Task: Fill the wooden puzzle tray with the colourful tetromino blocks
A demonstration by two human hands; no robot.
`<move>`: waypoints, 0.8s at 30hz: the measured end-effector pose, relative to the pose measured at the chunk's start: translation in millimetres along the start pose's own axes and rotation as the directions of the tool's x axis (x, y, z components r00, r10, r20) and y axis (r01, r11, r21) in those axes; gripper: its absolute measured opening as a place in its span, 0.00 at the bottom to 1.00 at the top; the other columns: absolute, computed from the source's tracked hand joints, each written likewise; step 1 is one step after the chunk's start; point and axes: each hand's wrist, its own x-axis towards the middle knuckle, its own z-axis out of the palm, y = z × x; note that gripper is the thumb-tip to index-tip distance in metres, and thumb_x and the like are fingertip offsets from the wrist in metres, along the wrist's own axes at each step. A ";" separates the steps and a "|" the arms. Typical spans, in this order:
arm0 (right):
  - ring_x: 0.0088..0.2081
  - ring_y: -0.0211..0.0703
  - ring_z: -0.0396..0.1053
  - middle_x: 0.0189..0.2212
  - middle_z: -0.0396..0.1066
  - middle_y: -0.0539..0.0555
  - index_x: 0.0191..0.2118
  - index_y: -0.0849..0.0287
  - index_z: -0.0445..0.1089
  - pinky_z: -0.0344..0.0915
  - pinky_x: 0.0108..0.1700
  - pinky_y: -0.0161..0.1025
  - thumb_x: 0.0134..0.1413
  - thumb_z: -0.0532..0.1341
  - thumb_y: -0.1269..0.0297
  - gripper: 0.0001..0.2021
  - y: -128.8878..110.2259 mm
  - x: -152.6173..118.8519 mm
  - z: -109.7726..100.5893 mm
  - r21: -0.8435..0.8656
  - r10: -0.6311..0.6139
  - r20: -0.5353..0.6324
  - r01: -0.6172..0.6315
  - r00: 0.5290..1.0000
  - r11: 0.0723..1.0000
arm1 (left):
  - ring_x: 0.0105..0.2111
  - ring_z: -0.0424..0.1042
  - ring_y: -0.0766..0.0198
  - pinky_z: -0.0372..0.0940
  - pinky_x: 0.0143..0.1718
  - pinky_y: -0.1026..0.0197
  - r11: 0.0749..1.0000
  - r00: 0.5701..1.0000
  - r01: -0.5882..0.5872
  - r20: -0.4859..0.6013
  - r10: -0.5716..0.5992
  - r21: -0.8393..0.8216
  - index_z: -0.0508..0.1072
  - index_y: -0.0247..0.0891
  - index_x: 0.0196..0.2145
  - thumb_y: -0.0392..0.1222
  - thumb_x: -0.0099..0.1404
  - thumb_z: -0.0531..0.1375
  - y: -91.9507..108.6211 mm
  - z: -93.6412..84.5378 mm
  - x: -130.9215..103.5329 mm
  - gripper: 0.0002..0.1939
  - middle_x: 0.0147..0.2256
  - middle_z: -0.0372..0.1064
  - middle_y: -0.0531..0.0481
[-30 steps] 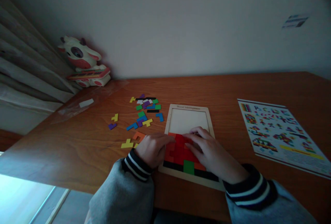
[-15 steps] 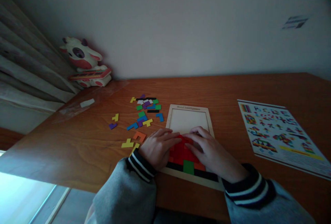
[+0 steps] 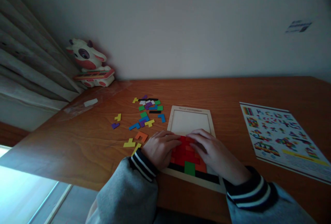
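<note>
A wooden puzzle tray (image 3: 212, 127) lies on the table, its upper part bare. Red pieces (image 3: 184, 153) fill its middle, with orange ones at the sides. Along the bottom lie black pieces (image 3: 207, 176) and a green piece (image 3: 189, 168). My left hand (image 3: 161, 148) rests over the tray's left edge, its fingers bent and its fingertips on the red pieces. From the right, my right hand (image 3: 210, 150) reaches in, thumb and forefinger a little apart, touching the top of the red area. Whether anything small is under the fingertips is hidden.
Loose coloured pieces (image 3: 150, 123) are scattered left of the tray, with an orange piece (image 3: 141, 136) close to my left hand. A printed pattern sheet (image 3: 281, 131) lies at the right. A toy cow (image 3: 90, 63) stands at the back left, near plastic wrapping (image 3: 90, 102).
The view has shifted slightly. The fingers of my right hand have moved a little apart from those of my left, and more of the red pieces shows between them.
</note>
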 end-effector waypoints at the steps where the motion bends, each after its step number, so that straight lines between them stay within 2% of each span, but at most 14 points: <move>1: 0.46 0.45 0.71 0.45 0.71 0.55 0.52 0.54 0.72 0.71 0.51 0.48 0.65 0.56 0.71 0.14 -0.3 -0.2 0.3 -0.008 0.003 0.001 -0.003 1.000 1.000 | 0.51 0.71 0.53 0.69 0.54 0.47 1.000 1.000 0.000 -0.001 0.000 -0.001 0.77 0.37 0.49 0.27 0.60 0.52 0.3 -0.3 0.3 0.23 0.53 0.74 0.46; 6: 0.45 0.45 0.72 0.44 0.70 0.56 0.52 0.54 0.73 0.73 0.49 0.46 0.65 0.56 0.70 0.14 0.8 -0.8 2.4 -0.005 -0.008 0.004 0.008 1.000 1.000 | 0.52 0.72 0.53 0.68 0.55 0.47 1.000 1.000 0.007 0.007 -0.007 -0.009 0.76 0.36 0.48 0.27 0.60 0.52 1.7 -1.8 0.8 0.22 0.52 0.74 0.46; 15: 0.49 0.47 0.72 0.47 0.74 0.56 0.52 0.54 0.72 0.70 0.54 0.50 0.62 0.59 0.71 0.14 1.8 -0.3 2.1 -0.006 -0.004 -0.008 0.004 1.000 1.000 | 0.53 0.72 0.57 0.67 0.57 0.53 0.995 0.999 0.003 -0.049 -0.008 -0.099 0.75 0.35 0.49 0.27 0.60 0.51 -3.4 2.8 -5.0 0.22 0.53 0.73 0.43; 19: 0.49 0.46 0.73 0.48 0.74 0.56 0.53 0.53 0.71 0.71 0.54 0.49 0.63 0.59 0.71 0.14 0.6 -0.2 -0.6 -0.015 -0.015 -0.008 0.015 1.000 1.000 | 0.53 0.71 0.57 0.68 0.56 0.52 0.998 0.998 0.030 -0.061 -0.034 -0.060 0.73 0.37 0.50 0.27 0.59 0.51 -5.2 -1.0 -9.0 0.23 0.56 0.70 0.43; 24: 0.46 0.45 0.74 0.45 0.74 0.55 0.49 0.53 0.72 0.73 0.50 0.45 0.66 0.54 0.68 0.12 -1.3 0.6 -9.4 -0.058 -0.023 -0.008 0.023 1.000 0.998 | 0.50 0.71 0.55 0.69 0.54 0.51 0.999 0.997 0.043 -0.072 -0.042 0.016 0.72 0.37 0.52 0.28 0.60 0.52 -6.2 -4.8 -12.4 0.24 0.54 0.71 0.44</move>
